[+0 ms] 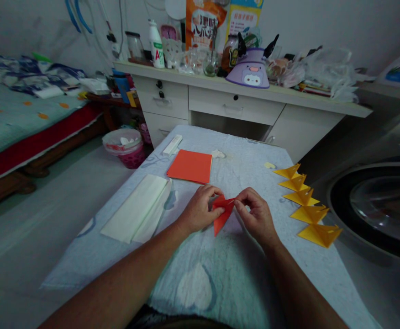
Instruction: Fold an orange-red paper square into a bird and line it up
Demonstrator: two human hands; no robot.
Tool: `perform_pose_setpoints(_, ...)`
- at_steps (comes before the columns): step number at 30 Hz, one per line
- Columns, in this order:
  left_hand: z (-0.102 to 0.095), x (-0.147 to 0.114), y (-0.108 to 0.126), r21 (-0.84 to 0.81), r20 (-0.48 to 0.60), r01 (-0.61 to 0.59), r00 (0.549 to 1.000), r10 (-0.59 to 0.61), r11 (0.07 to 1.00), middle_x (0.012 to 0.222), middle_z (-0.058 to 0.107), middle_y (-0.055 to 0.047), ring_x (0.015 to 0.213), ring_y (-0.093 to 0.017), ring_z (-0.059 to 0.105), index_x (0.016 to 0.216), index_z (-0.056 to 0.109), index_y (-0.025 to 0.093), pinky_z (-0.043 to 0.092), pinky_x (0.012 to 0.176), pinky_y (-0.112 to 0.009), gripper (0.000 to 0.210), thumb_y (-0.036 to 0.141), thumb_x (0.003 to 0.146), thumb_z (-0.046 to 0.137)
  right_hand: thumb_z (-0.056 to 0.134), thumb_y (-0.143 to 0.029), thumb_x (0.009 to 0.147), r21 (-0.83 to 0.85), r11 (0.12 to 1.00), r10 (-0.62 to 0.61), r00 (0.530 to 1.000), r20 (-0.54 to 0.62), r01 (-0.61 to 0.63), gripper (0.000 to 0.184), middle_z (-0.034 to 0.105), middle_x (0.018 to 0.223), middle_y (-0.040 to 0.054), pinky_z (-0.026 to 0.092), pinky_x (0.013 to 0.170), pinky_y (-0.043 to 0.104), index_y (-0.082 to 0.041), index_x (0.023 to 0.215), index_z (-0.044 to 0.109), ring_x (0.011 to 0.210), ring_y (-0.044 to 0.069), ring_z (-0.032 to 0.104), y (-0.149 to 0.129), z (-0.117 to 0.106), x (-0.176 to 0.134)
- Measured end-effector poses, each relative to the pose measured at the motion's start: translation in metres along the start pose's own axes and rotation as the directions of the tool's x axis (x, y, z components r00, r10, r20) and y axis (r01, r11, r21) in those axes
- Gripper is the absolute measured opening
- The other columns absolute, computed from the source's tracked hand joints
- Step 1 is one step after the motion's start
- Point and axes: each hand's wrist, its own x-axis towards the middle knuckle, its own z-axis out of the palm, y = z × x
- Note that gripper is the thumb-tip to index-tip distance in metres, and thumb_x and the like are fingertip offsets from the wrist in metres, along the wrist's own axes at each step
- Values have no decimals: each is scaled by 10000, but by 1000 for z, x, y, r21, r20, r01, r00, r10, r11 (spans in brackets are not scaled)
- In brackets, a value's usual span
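Note:
A partly folded piece of red origami paper [222,220] is held just above the cloth in front of me. My left hand [202,208] pinches its left side, thumb on top and fingers behind. With thumb and forefinger, my right hand [254,211] grips a pointed tip on the paper's right side. The fingers cover part of the folds. Beyond my left hand lies a stack of square orange-red paper [190,165]. To the right stands a row of several folded yellow paper pieces [307,214], each with raised points.
A cloth-covered table [200,285] carries a folded whitish sheet [134,208] and a small white box [172,145] at left. A white desk [236,103] crowded with bottles and bags stands behind. A pink bin [131,157] is on the floor; a washing machine [378,205] is at right.

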Motion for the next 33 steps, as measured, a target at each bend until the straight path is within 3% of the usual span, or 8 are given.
perform_pose_setpoints(4,0,-5,-4,-94,-62,144,987,-150,985,1041,620,-41,866,-167,590,1090,518,200,488,781,-316,395,216,741,703,559,-217,868,-39,999,25,991,-132,-30,117,529,722,-6,417,616,268,-210,752,565,663,144,505,-2,-1,0)
perform_pose_setpoints(8,1,-8,-7,-160,12,225,974,-226,961,922,623,-18,767,-150,608,1147,479,194,494,722,-305,362,284,828,625,603,-289,859,35,994,104,987,-126,-101,89,564,767,2,444,627,272,-205,835,589,675,146,537,0,1,-1)
perform_pose_setpoints(11,1,-8,-9,-95,-31,210,976,-214,973,1029,633,-62,899,-186,611,1134,510,187,499,781,-340,318,268,841,602,541,-338,902,122,972,219,963,-154,-202,168,602,805,14,456,615,275,-198,981,589,687,155,562,12,1,-1)
perform_pose_setpoints(14,-1,-10,-11,-12,-72,166,983,-166,986,1137,621,-81,1013,-216,584,1126,532,197,498,843,-378,294,217,838,589,503,-315,919,58,974,226,960,-168,-219,179,631,875,37,479,694,303,-197,1019,593,773,177,591,26,0,0)
perform_pose_setpoints(18,0,-11,-12,37,-68,137,989,-135,990,1127,621,-71,1045,-226,578,1138,525,208,498,888,-407,319,149,827,565,499,-161,875,-177,983,52,999,13,-48,256,639,1051,73,449,908,409,-223,1091,622,1003,226,571,37,4,1)
perform_pose_setpoints(23,5,-11,-16,64,-72,110,992,-106,992,1116,615,-76,1079,-227,574,1187,495,210,488,939,-432,385,88,823,517,412,-16,821,-145,987,-33,973,227,68,539,534,1317,71,366,1063,469,-294,1255,571,1252,214,463,33,11,8)
perform_pose_setpoints(29,4,-11,-16,68,-72,97,993,-93,993,1117,614,-78,1091,-225,571,1201,496,208,474,954,-438,402,79,820,488,483,40,725,-152,987,13,924,383,49,374,578,1234,61,369,1040,476,-232,889,679,1198,222,498,23,3,24)
perform_pose_setpoints(33,2,-11,-15,57,-75,111,991,-107,992,1111,620,-83,1100,-225,564,1220,492,197,469,953,-434,416,87,819,489,556,-46,783,-161,986,3,950,311,50,203,629,1071,65,421,956,415,-209,820,671,1047,204,568,22,-15,35)
